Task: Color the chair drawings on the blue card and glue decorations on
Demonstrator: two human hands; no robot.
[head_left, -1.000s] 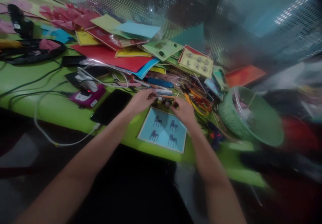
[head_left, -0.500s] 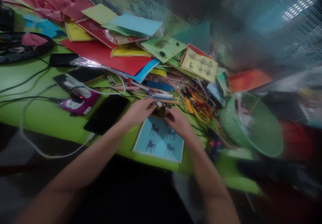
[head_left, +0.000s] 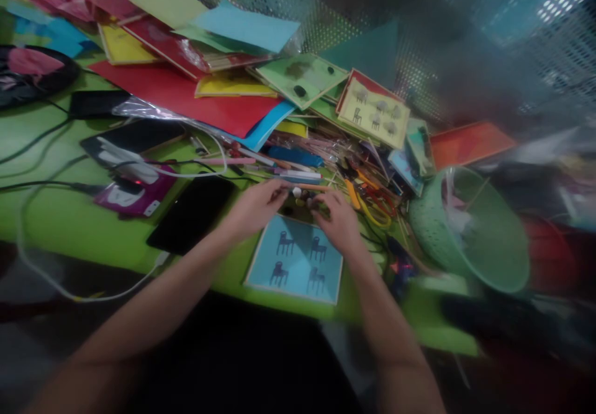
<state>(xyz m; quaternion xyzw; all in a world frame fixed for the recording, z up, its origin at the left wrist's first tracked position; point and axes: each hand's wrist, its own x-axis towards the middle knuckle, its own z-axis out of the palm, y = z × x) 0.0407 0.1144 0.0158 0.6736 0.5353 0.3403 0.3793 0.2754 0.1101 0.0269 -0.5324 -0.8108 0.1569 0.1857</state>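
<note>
Both hands meet above the far edge of a light blue card (head_left: 294, 265) printed with several dark chairs. My left hand (head_left: 256, 208) has its thumb and fingertips closed together by a small white ball (head_left: 297, 192); whatever they pinch is too small to name. On the other side, my right hand (head_left: 339, 218) is bent with fingertips close to the thumb, beside small dark and yellowish bits (head_left: 300, 201). What it pinches is hidden. An orange-brown stick (head_left: 313, 187) lies just beyond the fingers.
Left of the hands lie a black phone (head_left: 193, 212) and a purple power strip (head_left: 135, 193) with cables. Coloured cards (head_left: 302, 79) are piled at the back. Orange-handled pliers (head_left: 352, 193) and yellow-handled scissors (head_left: 379, 215) lie right, near a green basket (head_left: 496, 234).
The right hand has shifted slightly right and its fingers have loosened a little, uncovering more of the card's upper right chair. The left hand stays nearly in place. The view has shifted slightly.
</note>
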